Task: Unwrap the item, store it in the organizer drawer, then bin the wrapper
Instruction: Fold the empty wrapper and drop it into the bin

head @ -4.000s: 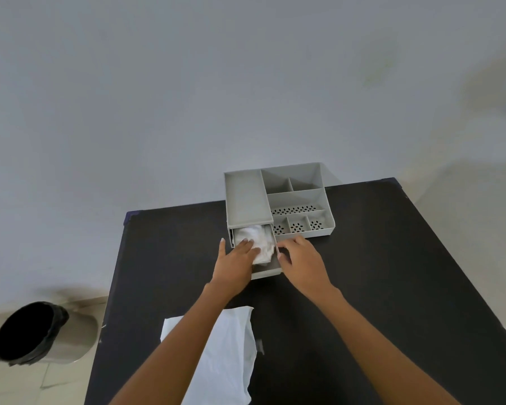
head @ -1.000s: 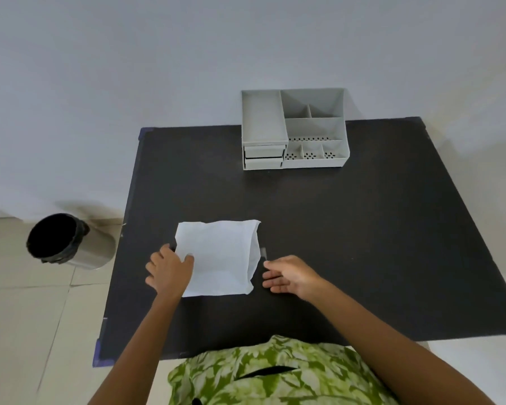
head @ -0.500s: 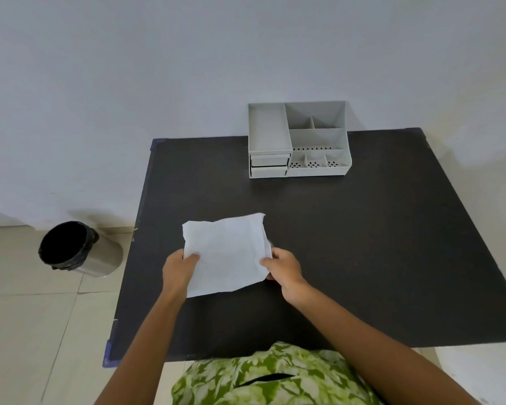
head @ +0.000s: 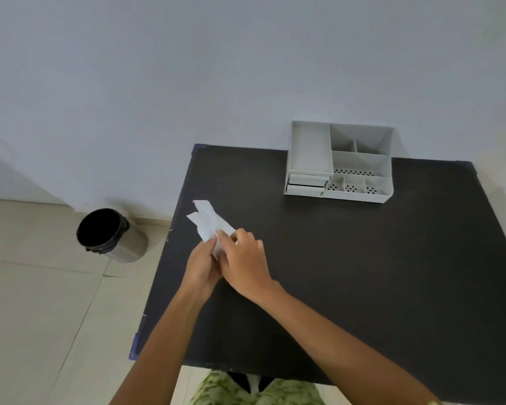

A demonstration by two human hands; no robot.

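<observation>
Head view: risk of light wrapper (head: 206,222) springing open or drifting short of bin (head: 107,233) on floor well left of tabletop (head: 362,273) if tossed; left hand (head: 200,266) and right hand (head: 244,263) pressed together, pinching wrapper above tabletop's left edge, forearms angled left; organizer (head: 338,163) drawers look closed.

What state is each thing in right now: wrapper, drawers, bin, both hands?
Wrapper: crumpled, gathered between both hands, off the table.
Organizer: upright by the wall, top compartments look empty.
Organizer drawers: both pushed shut.
Bin: on the floor, open-topped, black liner.
Left hand: grip closed on wrapper.
Right hand: grip closed on wrapper.
</observation>
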